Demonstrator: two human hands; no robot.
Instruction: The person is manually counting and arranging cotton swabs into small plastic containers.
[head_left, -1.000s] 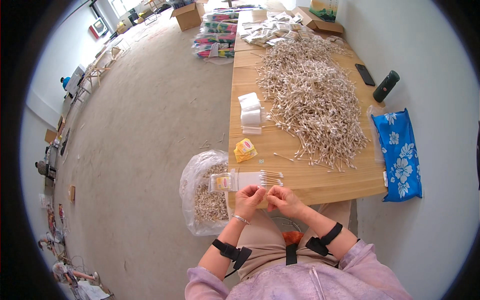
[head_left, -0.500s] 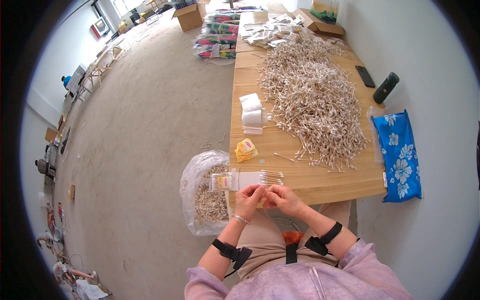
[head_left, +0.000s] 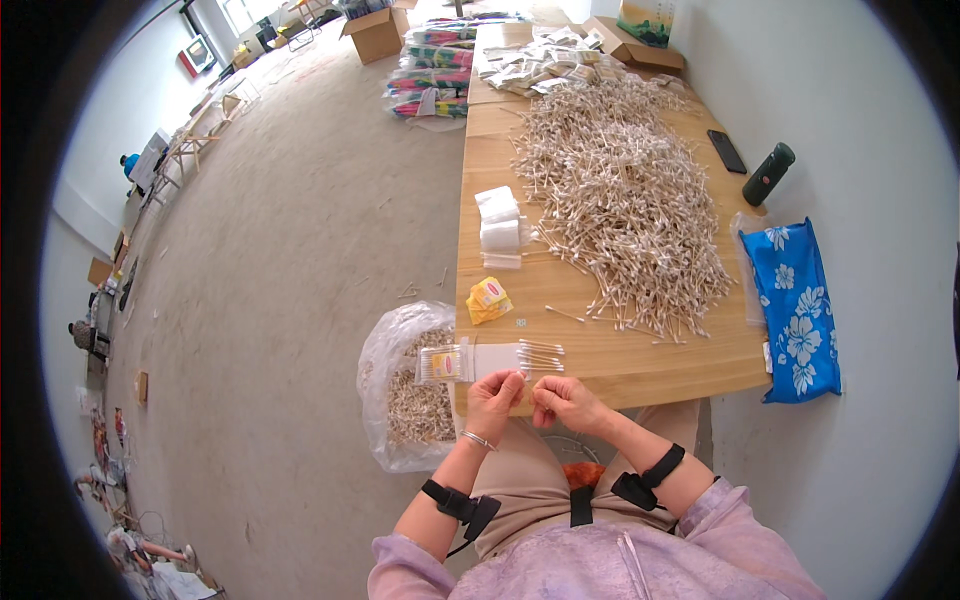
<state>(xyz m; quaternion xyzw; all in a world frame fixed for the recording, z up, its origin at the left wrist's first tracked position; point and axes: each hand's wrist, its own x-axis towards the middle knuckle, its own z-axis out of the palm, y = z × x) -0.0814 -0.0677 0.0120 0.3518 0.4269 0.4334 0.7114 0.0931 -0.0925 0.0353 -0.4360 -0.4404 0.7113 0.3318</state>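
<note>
Cotton swabs [head_left: 541,356] just beyond both hands; left hand [head_left: 493,396], right hand [head_left: 563,402] grips pinched narrow.

Small packing workshop: long wooden table [head_left: 620,365] heaped with cotton swabs [head_left: 625,200], cardboard boxes [head_left: 378,33], stacked packets [head_left: 432,75], bare concrete floor [head_left: 290,240].

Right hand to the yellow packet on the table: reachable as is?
Probably yes. The yellow packet lies on open wood forward and left of the right hand. Only the small bundle of cotton swabs lies between, and the left hand sits beside that path.
</note>
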